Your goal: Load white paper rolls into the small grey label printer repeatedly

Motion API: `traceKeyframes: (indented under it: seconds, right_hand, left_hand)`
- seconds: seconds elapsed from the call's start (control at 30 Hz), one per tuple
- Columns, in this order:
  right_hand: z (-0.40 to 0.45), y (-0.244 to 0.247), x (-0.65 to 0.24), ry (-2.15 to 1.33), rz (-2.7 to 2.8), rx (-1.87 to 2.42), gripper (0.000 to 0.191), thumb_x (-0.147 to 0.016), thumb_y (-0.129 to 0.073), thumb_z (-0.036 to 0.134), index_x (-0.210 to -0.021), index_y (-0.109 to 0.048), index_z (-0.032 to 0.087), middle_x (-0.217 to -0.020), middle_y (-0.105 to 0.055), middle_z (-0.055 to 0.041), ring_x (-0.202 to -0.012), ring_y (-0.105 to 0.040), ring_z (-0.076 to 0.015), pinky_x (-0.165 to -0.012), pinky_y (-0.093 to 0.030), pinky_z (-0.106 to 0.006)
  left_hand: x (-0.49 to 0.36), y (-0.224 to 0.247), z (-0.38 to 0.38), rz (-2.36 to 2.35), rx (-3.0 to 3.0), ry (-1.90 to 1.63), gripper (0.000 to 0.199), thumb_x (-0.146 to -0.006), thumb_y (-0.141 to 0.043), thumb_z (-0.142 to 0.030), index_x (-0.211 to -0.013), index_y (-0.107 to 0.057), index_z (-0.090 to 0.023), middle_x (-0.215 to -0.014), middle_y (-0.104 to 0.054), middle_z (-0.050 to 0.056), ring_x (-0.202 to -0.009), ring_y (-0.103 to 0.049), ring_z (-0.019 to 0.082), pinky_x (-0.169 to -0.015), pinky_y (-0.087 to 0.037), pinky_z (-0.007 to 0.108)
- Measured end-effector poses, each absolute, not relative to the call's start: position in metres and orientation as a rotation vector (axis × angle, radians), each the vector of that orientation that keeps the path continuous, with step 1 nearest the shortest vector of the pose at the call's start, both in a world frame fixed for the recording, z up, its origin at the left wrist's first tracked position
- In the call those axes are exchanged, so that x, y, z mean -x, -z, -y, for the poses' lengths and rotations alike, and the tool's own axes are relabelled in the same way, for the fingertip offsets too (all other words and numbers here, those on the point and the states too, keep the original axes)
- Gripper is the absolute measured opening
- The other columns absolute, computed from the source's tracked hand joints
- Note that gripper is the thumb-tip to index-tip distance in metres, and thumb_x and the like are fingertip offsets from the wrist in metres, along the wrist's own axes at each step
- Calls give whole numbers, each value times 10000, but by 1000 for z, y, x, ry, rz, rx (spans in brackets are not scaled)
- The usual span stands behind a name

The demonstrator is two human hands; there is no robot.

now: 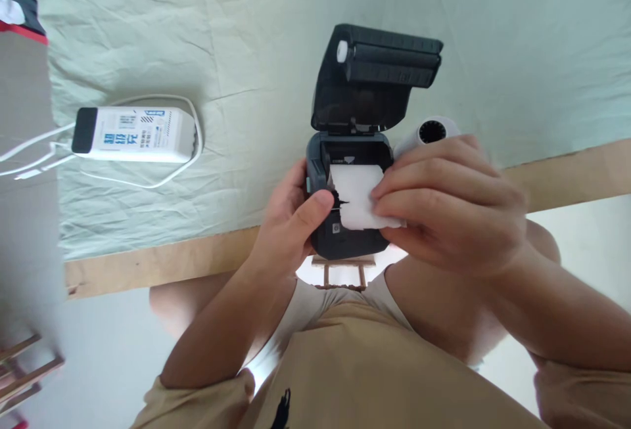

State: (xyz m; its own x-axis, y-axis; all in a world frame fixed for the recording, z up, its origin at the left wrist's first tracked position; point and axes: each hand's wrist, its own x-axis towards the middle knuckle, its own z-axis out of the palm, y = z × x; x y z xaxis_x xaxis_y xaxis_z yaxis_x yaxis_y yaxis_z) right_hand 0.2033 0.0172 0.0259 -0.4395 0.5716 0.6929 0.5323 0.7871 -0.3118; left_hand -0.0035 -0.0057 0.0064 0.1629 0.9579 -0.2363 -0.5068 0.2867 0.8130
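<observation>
A small dark printer (351,246) is at the table's front edge, its lid (365,106) tipped up and back. My left hand (296,215) grips the printer's left side, thumb over the rim. A piece of white paper (355,192) lies across the open compartment, and my right hand (444,202) pinches its right edge between thumb and fingers. Beside the printer, partly behind my right hand, a white roll (417,135) with a dark ridged core shows. My right palm is hidden.
To the left, a white power strip (142,133) with a black end lies on the pale green cloth (256,74), a white cable looped around it. The table's wooden edge (162,259) runs above my legs. Wooden stool parts (29,376) stand at lower left.
</observation>
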Motion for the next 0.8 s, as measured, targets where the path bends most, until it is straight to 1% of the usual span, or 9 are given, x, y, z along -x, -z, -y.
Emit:
traceKeyframes:
  seconds: [0.13,0.27,0.4,0.47,0.53,0.63,0.7,0.73,0.8]
  right_hand:
    - [-15,-20,-204,-99,2184,812,132,-1018,-717,241,-932,-632,294,-898,-829,36,-903,-790,-204,-786,-545,-413]
    - [-18,-25,-207,-58,2016,869,37,-1016,-693,289,-1045,-685,309,-1014,-826,-15,-938,-790,-236,-820,-607,-440]
    - [-26,-30,-212,-67,1902,1114,545,-997,-686,287,-1517,-583,413,-1490,-721,-69,-1512,-658,-360,-1144,-595,-567]
    - [-31,-29,-214,-132,1937,1132,639,-1024,-663,333,-1627,-476,428,-1613,-658,-74,-1611,-586,-364,-1213,-553,-593]
    - [-35,-26,-215,-131,1929,1112,585,-1037,-647,370,-1605,-506,369,-1595,-671,-108,-1530,-656,-347,-1178,-582,-572]
    - [-35,-23,-214,-9,1910,1003,277,-1016,-709,349,-1288,-664,317,-1244,-802,-83,-1151,-789,-295,-974,-639,-507]
    - [-30,-24,-212,39,1954,887,181,-963,-793,235,-1063,-658,302,-991,-798,-11,-846,-747,-215,-793,-602,-427]
    - [-27,-24,-211,24,1976,850,215,-940,-812,175,-993,-638,290,-898,-768,15,-750,-701,-180,-720,-565,-392]
    - [-19,-26,-209,-121,2000,851,258,-936,-798,106,-903,-599,268,-766,-670,43,-634,-611,-125,-593,-485,-325]
  left_hand:
    - [6,-11,4,-921,-685,-1094,608,-768,-1007,-229,-1308,-727,-247,-1340,-835,78,-1265,-805,290,-1055,-676,335]
    - [7,-15,4,-1016,-684,-1083,698,-725,-971,-107,-1346,-686,-249,-1424,-808,76,-1352,-767,305,-1112,-649,346]
    - [10,-15,6,-992,-739,-1064,727,-710,-983,-113,-1362,-688,-240,-1439,-803,89,-1344,-769,319,-1042,-668,317]
    - [11,-16,6,-961,-761,-1067,739,-706,-1000,-126,-1366,-689,-248,-1430,-805,94,-1320,-779,328,-1005,-681,316]
    - [12,-15,6,-954,-769,-1069,748,-709,-1017,-137,-1372,-689,-252,-1424,-802,94,-1313,-779,325,-1009,-681,314]
    - [14,-8,4,-971,-805,-1051,753,-724,-1036,-181,-1389,-687,-240,-1445,-781,110,-1371,-753,344,-1092,-664,350]
    - [17,1,3,-945,-835,-1071,773,-712,-1046,-196,-1392,-678,-230,-1474,-767,128,-1413,-733,373,-1144,-655,411]
    - [18,7,2,-866,-881,-1100,865,-612,-1091,-193,-1368,-672,-230,-1453,-777,128,-1365,-758,379,-1099,-683,421]
    - [21,16,1,-813,-899,-1114,914,-601,-1079,-166,-1408,-658,-242,-1479,-769,120,-1367,-757,370,-1135,-673,460]
